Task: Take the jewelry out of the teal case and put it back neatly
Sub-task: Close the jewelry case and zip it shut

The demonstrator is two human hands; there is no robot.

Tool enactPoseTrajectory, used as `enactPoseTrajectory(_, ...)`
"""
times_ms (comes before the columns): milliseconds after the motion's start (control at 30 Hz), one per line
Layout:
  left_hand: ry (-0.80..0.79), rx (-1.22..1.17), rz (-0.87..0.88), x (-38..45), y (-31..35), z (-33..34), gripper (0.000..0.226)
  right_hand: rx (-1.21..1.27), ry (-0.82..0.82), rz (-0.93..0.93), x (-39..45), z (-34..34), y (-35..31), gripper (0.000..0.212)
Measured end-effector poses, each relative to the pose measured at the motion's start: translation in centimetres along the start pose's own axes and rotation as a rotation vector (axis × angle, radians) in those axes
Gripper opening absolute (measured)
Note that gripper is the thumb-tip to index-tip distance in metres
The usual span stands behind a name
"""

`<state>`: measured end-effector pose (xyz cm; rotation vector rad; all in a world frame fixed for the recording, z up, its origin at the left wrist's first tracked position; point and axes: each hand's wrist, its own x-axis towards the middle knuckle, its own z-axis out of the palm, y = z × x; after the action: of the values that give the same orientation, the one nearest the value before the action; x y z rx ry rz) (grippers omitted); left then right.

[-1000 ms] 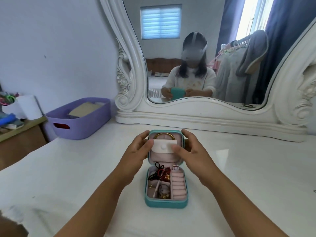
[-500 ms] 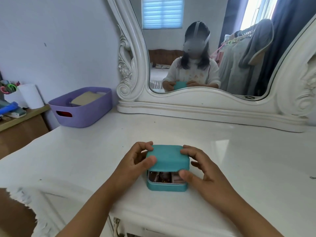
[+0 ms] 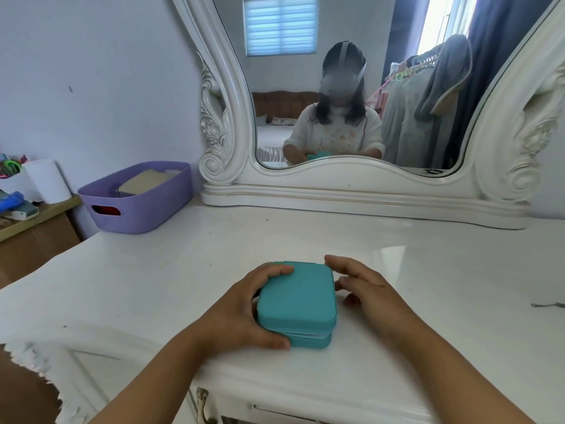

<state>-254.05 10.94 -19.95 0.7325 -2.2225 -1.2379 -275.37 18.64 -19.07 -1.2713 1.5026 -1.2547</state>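
Teal and closed, the jewelry case sits on the white desk near its front edge, at the low centre of the head view, lid down on the base with a thin seam showing along the front.

From 7 o'clock comes the left hand, which grips the case's left side: its fingers curl over the far left corner of the lid, and the thumb lies along the front lower edge at about 6 o'clock of the case. From 5 o'clock comes the right hand, which rests at the case's right side with its fingers loosely extended, the tips touching or just beside the lid's far right corner; whether they press on it I cannot tell.

At 12 o'clock of the case stands a large mirror in a carved white frame, its glass reflecting a person in a pale top bent over the teal case. At 10 o'clock a purple basket sits at the desk's far left corner, holding a tan flat box. Farther left, on a lower wooden shelf, stands a white paper roll. At 3 o'clock, near the right edge, a small dark thin object lies on the desk, too small to tell.
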Motion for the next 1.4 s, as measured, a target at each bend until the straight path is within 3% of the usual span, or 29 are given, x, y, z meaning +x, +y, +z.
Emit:
enactPoseTrajectory(100, -0.034, -0.119, 0.011, 0.1, 0.6, 0.5, 0.091, 0.139, -0.132, 0.04, 0.5, -1.0, 0.0, 0.049)
enactPoseTrajectory(300, -0.179, -0.304, 0.05, 0.3, 1.0, 0.5, 0.091, 0.358, -0.301, 0.02, 0.5, -3.0, 0.7, 0.029)
enactPoseTrajectory(700, -0.247, -0.423, 0.072, 0.3, 0.8, 0.8, 0.088, 0.276, -0.429, 0.031, 0.0, -3.8, 1.1, 0.016)
enactPoseTrajectory(800, -0.257, -0.438, 0.082, 0.5, 0.9, 0.8, 0.089, 0.336, -0.435, 0.042, 0.0, -4.1, 1.0, 0.01)
enactPoseTrajectory(900, -0.278, -0.414, 0.084, 0.7, 1.1, 0.9, 0.085, 0.242, -0.398, 0.025, 0.0, -4.0, 1.1, 0.009)
enactPoseTrajectory(1067, -0.145, -0.273, 0.076, 0.8, 0.7, 0.7, 0.079, -0.118, -0.225, -0.013, -0.5, -4.2, 0.5, 0.015)
enactPoseTrajectory(1200, 0.046, -0.122, 0.018, 1.0, 0.0, 0.5, 0.08, -0.42, -0.218, -0.062, -1.5, -3.0, -1.0, 0.023)
enactPoseTrajectory(1400, 0.258, 0.059, 0.027, 2.4, -1.2, 1.7, 0.088, -0.335, -0.064, -0.154, -2.5, 0.2, -2.1, 0.024)
